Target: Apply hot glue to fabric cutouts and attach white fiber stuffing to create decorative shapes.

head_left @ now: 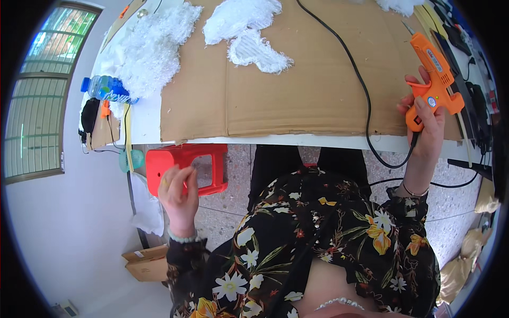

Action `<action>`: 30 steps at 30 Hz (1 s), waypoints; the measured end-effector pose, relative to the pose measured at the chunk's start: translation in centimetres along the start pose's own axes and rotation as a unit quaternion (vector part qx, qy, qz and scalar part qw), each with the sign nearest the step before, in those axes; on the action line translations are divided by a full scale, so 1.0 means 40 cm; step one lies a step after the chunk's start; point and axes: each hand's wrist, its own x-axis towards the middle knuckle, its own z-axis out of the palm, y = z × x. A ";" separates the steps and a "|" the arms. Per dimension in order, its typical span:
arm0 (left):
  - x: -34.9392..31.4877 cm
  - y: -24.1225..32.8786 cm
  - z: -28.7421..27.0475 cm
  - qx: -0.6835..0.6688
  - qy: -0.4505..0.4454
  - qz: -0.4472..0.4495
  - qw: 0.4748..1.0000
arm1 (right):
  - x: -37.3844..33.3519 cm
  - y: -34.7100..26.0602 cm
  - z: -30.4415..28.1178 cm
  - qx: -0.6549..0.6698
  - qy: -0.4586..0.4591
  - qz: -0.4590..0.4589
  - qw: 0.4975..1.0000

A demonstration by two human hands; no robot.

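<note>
My right hand [430,121] is wrapped round the handle of an orange hot glue gun [440,71], above the right end of the table. The gun's thin nozzle points up and away to the far left, and its black cord [366,95] loops down past the table edge. My left hand [179,195] hangs off the table's near edge, in front of a red plastic stool [185,153]. Its fingers are curled and pinched together; whether anything small is between them I cannot make out. On the cardboard sheet [297,100] lie white fluffy fabric pieces [244,26], apart from both hands.
A large heap of white fluffy material [159,47] covers the table's left side, beside a lying plastic bottle [108,89] with a blue cap. Tools and dark items crowd the right edge. A cardboard box [146,263] stands on the floor at lower left, near the wall.
</note>
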 end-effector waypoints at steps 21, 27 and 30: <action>0.367 0.015 0.294 0.042 -0.073 0.206 0.975 | -0.029 0.024 0.015 -0.012 0.029 0.037 0.999; 0.381 0.035 0.303 0.042 -0.080 0.226 0.970 | -0.036 0.027 0.004 -0.017 0.022 0.037 0.999; 0.389 0.036 0.302 0.059 -0.072 0.250 0.964 | -0.039 0.022 0.006 -0.024 0.024 0.032 0.999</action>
